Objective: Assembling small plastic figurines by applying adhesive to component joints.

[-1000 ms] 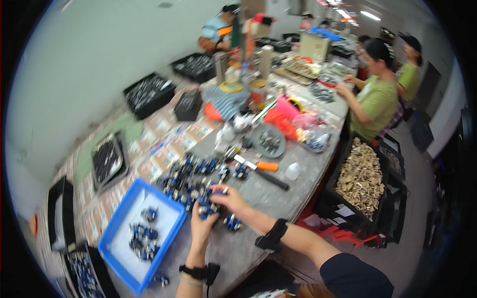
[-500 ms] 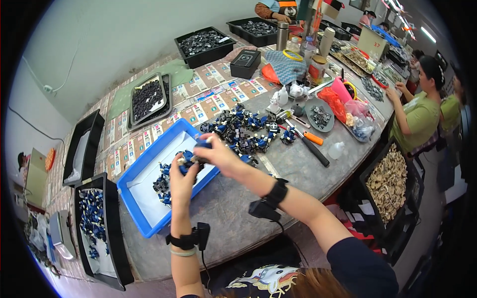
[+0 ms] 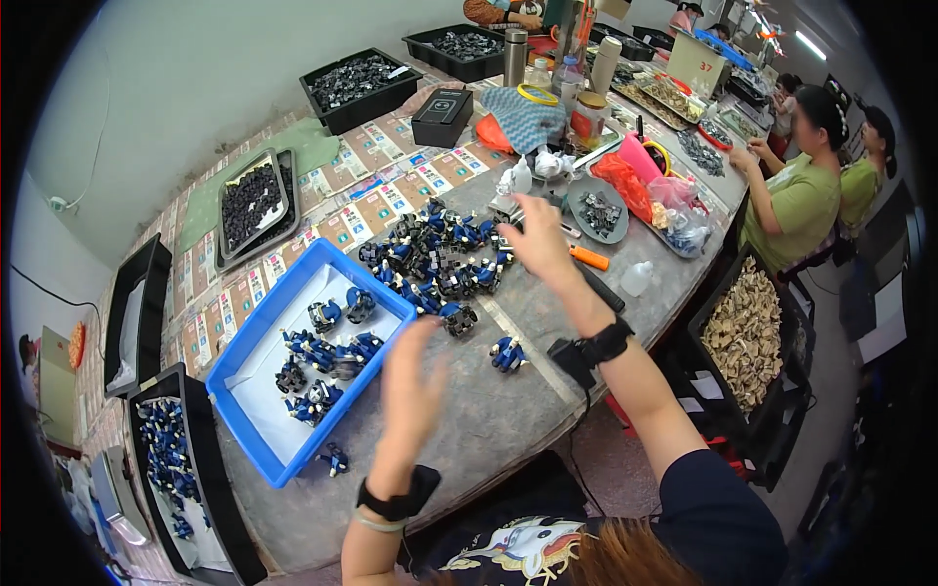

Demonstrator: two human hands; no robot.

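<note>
My left hand, smeared by motion, is raised beside the right wall of a blue tray, with its fingers stretched out and nothing visible in it. On white paper in that tray lie several small toy figures in dark blue, grey and black. My right hand is spread with nothing in it, over the right end of a heaped pile of similar figures and by some hand tools. One loose figure rests between my arms; another small figure lies just outside the tray's near side.
A black bin of blue figures stands left of the tray. An orange-handled tool, a white squeeze bottle and a grey plate of parts sit to the right. Co-workers in green sit at the right edge.
My hands have parted and let go of the figure held over the tray; the right went right, the left nearer me. Two loose figures now show on the table. The view has shifted.
</note>
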